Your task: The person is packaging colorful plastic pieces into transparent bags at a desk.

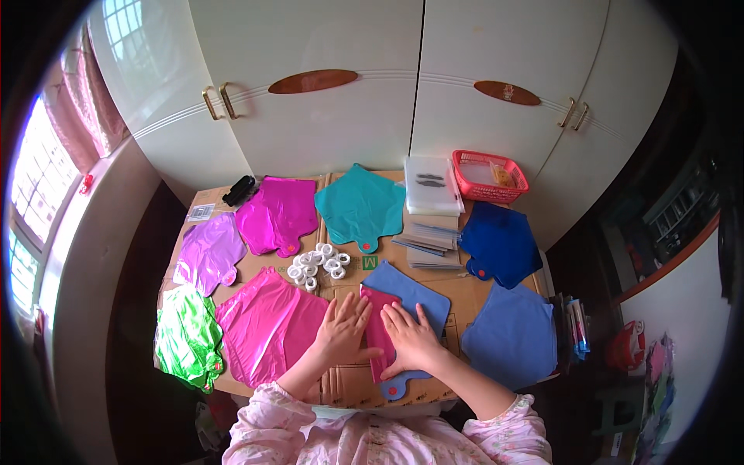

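Note:
A folded strip of pink foil (375,335), seemingly a flat foil balloon, lies on a periwinkle-blue flat foil balloon (431,307) at the table's near middle. My left hand (342,333) lies flat by the strip's left edge, fingers stretched out. Pressing on the strip's right side is my right hand (409,337), palm down with the fingers spread. Left of my left hand a larger pink foil balloon (267,329) is spread flat. Beyond both hands sits a cluster of small white ribbon rolls (311,270).
Purple (208,252), magenta (277,215), teal (360,203), dark blue (502,244), light blue (511,337) and crumpled green foil balloons (186,333) ring the cardboard-covered table (329,391). Toward the back right are a stack of clear sleeves (430,203), flat packets (434,236) and a red basket (469,186).

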A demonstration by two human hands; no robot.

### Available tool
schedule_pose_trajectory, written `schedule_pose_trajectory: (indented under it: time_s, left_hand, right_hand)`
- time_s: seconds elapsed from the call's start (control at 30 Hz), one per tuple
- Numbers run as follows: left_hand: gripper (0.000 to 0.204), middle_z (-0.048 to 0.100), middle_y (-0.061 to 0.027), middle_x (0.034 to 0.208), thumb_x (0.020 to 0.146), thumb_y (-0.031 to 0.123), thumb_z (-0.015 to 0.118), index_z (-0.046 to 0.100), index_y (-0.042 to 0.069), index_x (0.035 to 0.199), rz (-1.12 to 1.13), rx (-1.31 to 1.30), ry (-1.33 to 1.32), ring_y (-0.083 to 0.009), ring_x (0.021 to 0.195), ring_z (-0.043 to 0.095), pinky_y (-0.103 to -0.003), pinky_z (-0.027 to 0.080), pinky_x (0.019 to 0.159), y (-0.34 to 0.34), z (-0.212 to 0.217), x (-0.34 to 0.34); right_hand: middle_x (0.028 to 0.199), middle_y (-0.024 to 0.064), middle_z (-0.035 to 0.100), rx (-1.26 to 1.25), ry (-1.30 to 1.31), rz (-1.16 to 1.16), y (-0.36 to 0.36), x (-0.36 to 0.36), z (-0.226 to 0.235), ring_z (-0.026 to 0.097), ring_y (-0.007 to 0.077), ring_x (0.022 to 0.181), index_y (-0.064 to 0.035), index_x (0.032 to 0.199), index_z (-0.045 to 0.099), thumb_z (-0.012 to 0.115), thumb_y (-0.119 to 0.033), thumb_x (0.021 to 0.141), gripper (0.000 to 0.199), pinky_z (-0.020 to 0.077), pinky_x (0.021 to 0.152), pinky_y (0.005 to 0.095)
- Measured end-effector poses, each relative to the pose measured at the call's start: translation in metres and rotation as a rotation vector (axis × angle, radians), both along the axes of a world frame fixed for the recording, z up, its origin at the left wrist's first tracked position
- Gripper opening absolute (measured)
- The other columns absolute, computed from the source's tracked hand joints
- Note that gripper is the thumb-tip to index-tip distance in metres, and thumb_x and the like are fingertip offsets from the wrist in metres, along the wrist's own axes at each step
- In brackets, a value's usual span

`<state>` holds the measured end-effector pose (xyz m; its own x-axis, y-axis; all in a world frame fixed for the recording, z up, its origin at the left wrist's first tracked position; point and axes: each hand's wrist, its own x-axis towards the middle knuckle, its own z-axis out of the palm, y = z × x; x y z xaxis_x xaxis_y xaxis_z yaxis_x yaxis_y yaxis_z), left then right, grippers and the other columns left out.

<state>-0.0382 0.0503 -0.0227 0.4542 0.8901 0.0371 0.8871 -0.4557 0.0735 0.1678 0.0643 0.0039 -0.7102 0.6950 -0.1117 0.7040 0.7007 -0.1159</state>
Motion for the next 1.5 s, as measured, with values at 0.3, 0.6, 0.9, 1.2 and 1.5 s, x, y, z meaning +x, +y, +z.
schedule_pose_trajectory:
  time_s: [0.3, 0.6, 0.9, 1.2, 1.5]
  left_hand:
    - [0.104, 0.032, -0.0137, 0.147, 0.066, 0.075, 0.056, 0.035, 0.005, 0.140, 0.018, 0.067, -0.022, -0.0324, 0.139, 0.019, -0.053, 0.013, 0.111, 0.024, 0.008, -0.002]
    - [0.109, 0.030, -0.0286, 0.142, 0.065, 0.077, 0.054, 0.038, -0.004, 0.135, -0.156, 0.094, 0.033, -0.0382, 0.138, 0.021, -0.050, 0.015, 0.112, 0.004, 0.016, 0.004]
    - [0.118, 0.029, -0.0270, 0.144, 0.062, 0.081, 0.052, 0.029, -0.005, 0.139, -0.239, 0.055, -0.002, -0.0477, 0.133, 0.024, -0.050, 0.019, 0.111, 0.005, 0.021, 0.006]
    - [0.110, 0.025, -0.0140, 0.150, 0.061, 0.085, 0.046, 0.025, 0.019, 0.146, -0.254, 0.012, 0.185, -0.0555, 0.131, 0.020, -0.059, 0.019, 0.108, 0.000, 0.027, 0.013]
    - [0.109, 0.031, -0.0111, 0.147, 0.058, 0.083, 0.053, 0.032, 0.021, 0.144, -0.271, 0.074, 0.077, -0.0581, 0.127, 0.023, -0.062, 0.021, 0.105, 0.001, 0.018, 0.011]
  right_hand:
    - [0.148, 0.0153, 0.025, -0.017, 0.039, -0.024, -0.001, 0.003, -0.003, 0.019, 0.0266, 0.140, 0.0038, 0.141, 0.024, 0.069, -0.076, 0.046, 0.132, 0.0138, 0.109, 0.0595]
    - [0.149, 0.0147, 0.022, -0.024, 0.082, 0.059, -0.007, 0.012, -0.012, 0.016, 0.0263, 0.141, 0.0039, 0.141, 0.023, 0.068, -0.077, 0.045, 0.133, 0.0090, 0.111, 0.0585]
    - [0.134, 0.0175, 0.041, -0.014, 0.441, 0.075, 0.033, 0.027, -0.028, 0.035, 0.0326, 0.129, -0.0028, 0.132, 0.042, 0.066, -0.054, 0.075, 0.080, 0.0251, 0.107, 0.0476]
    - [0.114, 0.0184, 0.053, -0.207, 0.373, -0.457, 0.081, 0.017, -0.008, 0.054, 0.0386, 0.105, -0.0049, 0.110, 0.050, 0.063, -0.034, 0.081, 0.043, 0.0461, 0.086, 0.0463]
    - [0.105, 0.0214, 0.063, -0.401, 0.227, -0.366, 0.101, 0.020, 0.012, 0.059, 0.0334, 0.102, 0.0015, 0.102, 0.064, 0.069, -0.043, 0.071, 0.055, 0.0453, 0.088, 0.0389]
